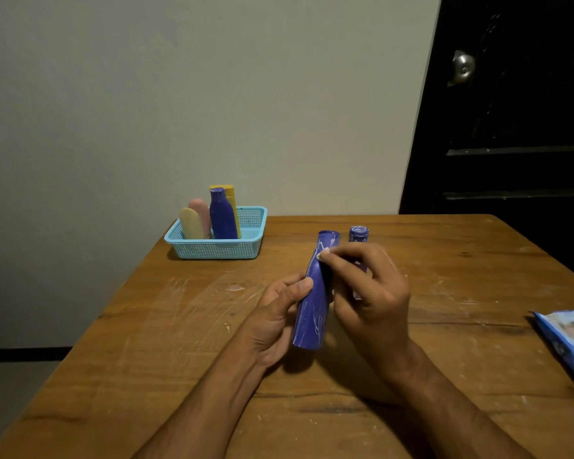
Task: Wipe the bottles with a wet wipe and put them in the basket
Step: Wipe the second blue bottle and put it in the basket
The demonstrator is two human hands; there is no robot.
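Both hands on the purple bottle (312, 313) above the table (179, 376): left hand (275, 319) grips its side, right hand (365, 286) pinches near the neck. I see four bottles already in the blue basket (219, 248); another purple bottle (358, 234) waits behind. Wipe pack (570, 342) at right.

At the centre of the frame my left hand (279, 313) grips a blue bottle (313, 309) by its lower body, the bottle tilted with its cap end pointing away from me. My right hand (365, 293) curls over the bottle's upper part, fingertips (325, 255) pinching something small and white against it. Just behind my right hand stands a second blue bottle (359, 234) on the wooden table (179, 359). Left of centre sits a light blue basket (212, 248) holding four bottles. A blue wipes packet (567, 339) lies at the right edge.
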